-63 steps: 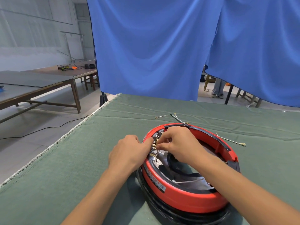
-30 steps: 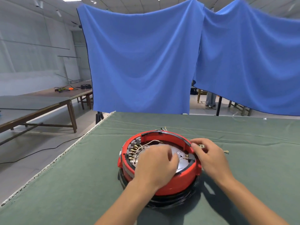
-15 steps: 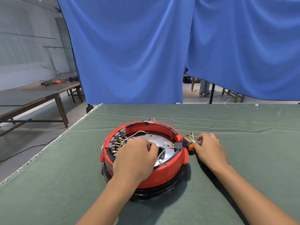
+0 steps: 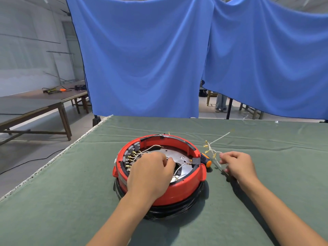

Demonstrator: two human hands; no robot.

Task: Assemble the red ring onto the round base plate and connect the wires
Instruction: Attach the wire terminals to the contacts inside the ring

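The red ring [image 4: 179,193] sits on the round metal base plate [image 4: 177,153], with a black base [image 4: 177,211] beneath. Gold terminals [image 4: 130,158] line the ring's inner left side, and a white wire [image 4: 150,147] arcs up from them. My left hand [image 4: 150,176] lies over the ring's near left part with its fingers curled down inside; what they hold is hidden. My right hand [image 4: 238,166] hovers just right of the ring and pinches a bunch of white wires [image 4: 212,151] with gold ends.
An orange and black screwdriver [image 4: 205,159] lies against the ring's right side. The green table cloth [image 4: 71,192] ends at a left edge near the floor. Blue curtains [image 4: 142,59] hang behind, and a wooden table [image 4: 35,102] stands far left.
My right hand has lifted the bunch of white wires off the cloth beside the screwdriver. My left hand has stayed on the ring.
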